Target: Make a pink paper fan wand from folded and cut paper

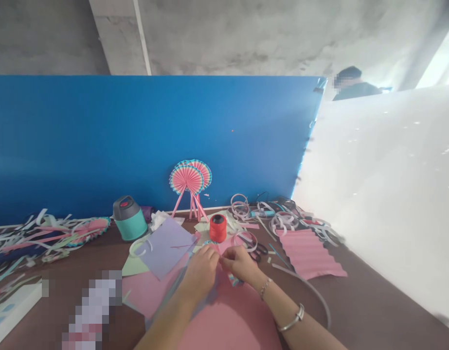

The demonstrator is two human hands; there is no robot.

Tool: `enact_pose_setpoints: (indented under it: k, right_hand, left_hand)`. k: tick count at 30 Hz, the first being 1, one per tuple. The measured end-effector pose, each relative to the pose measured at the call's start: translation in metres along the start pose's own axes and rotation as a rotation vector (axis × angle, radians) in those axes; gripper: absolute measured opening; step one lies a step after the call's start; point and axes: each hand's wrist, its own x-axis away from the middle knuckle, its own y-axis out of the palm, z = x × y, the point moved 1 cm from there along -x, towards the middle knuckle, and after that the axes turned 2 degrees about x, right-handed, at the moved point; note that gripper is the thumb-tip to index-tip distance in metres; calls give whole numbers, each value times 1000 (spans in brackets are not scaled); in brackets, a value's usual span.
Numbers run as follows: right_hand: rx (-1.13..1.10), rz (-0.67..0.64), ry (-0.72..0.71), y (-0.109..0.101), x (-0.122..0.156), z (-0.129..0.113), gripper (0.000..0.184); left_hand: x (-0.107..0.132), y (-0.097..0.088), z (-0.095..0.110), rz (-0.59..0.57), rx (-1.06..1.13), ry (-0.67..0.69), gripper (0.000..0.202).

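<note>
My left hand point(201, 270) and my right hand point(241, 265) meet over the brown table, fingers pinched together on a small folded pink and teal paper piece point(234, 279) that pokes out below them. A red spool point(218, 228) stands just behind my fingers. Pink paper sheets point(227, 325) lie under my forearms, and a lilac sheet point(166, 245) lies to the left. My right wrist wears two bracelets.
Two pink paper fans on sticks point(189, 179) lean on the blue partition point(100, 141). A teal flask point(128, 218), pleated pink paper point(307, 253), scissors point(260, 250), tape rings point(241, 204) and paper strip scraps point(34, 233) surround the work. A white board point(385, 194) stands right; another person is behind it.
</note>
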Motion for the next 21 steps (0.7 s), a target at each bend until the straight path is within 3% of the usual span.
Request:
enact_pose_setpoints:
  k: [7,13,16,19,21]
  right_hand:
    - [-55,-11,16,1,-4,5,19]
    - [-120,-15,36,0,-4,3,15]
    - [-156,-24,55,-3,-5,1,15]
    - [-202,-35,61,-8,-5,1,14]
    - [-229,-36,62,-12,-5,0,14]
  left_hand:
    - [2,-2,3,178,92,-51,22]
    - [3,-1,-3,295,369,-105,19]
    - [1,-1,-12,382,724,-280,11]
    - [-2,-2,-28,499,1281,-607,10]
    - [-4,-3,-41,586,1406,-702,14]
